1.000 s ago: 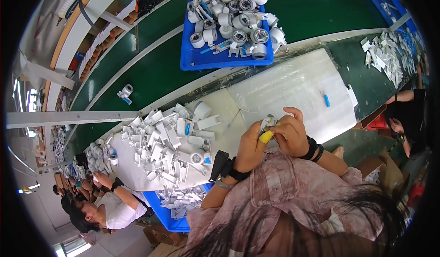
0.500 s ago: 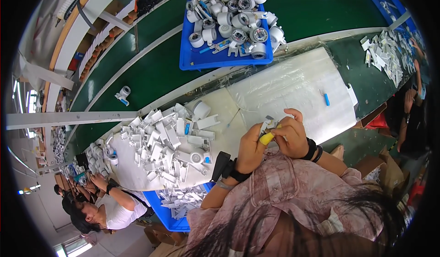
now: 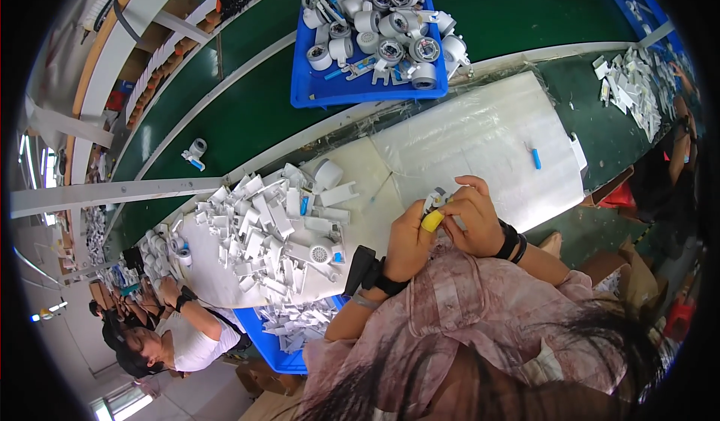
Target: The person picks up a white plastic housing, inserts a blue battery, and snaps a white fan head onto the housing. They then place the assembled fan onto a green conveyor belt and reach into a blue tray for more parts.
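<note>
My left hand and my right hand meet close in front of my body, over the near edge of the white work sheet. Between their fingertips is a small grey-and-white plastic part, mostly covered by the fingers. A bright yellow piece shows at the left thumb; whether it is worn or held I cannot tell. The right fingers are closed, with the index finger raised and bent. Left of the hands lies a heap of white plastic housings.
A blue tray of round white units stands across the bench. A blue stick-like piece lies on the sheet. More white parts are heaped at right. Below the left heap sits another blue bin. A co-worker works at left.
The small part shows a little more above my fingers, and the yellow piece has turned slightly. My hands stay together in nearly the same place.
</note>
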{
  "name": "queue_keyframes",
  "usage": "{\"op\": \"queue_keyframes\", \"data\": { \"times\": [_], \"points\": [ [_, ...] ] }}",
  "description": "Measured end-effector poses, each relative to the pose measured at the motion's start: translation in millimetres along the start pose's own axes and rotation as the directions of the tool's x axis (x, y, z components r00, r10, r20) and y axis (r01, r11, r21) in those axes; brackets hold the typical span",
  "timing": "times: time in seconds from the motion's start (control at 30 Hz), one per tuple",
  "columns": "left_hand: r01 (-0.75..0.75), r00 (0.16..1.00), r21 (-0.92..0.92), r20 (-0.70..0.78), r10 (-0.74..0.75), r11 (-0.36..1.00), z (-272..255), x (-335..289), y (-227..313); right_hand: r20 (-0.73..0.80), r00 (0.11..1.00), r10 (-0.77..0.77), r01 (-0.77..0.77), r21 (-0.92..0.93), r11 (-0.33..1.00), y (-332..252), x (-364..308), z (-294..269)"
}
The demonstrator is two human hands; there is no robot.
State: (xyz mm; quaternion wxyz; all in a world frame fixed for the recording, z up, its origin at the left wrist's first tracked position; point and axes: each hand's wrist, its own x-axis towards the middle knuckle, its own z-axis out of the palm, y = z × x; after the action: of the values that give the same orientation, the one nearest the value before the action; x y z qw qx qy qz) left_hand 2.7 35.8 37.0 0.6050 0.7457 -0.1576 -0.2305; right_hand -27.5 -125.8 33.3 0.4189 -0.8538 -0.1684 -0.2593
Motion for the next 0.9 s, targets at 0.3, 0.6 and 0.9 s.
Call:
{"op": "queue_keyframes", "data": {
  "times": [0.3,0.6,0.9],
  "points": [
    [0.028,0.996,-0.115,0.085,-0.018,0.993,1.2,1.3,3.6,-0.014,0.992,-0.127,0.126,-0.021,0.992,5.7,0.6,-9.8],
    [0.204,0.967,-0.251,0.203,-0.154,0.946,-2.8,-6.9,8.7,-0.004,0.990,-0.138,0.138,0.064,0.988,-0.8,0.4,-14.6],
    [-0.021,0.985,-0.122,0.169,0.042,0.992,-2.0,-8.6,10.5,0.008,0.976,-0.218,0.218,0.006,0.976,-3.4,1.4,-22.9]
  ]
}}
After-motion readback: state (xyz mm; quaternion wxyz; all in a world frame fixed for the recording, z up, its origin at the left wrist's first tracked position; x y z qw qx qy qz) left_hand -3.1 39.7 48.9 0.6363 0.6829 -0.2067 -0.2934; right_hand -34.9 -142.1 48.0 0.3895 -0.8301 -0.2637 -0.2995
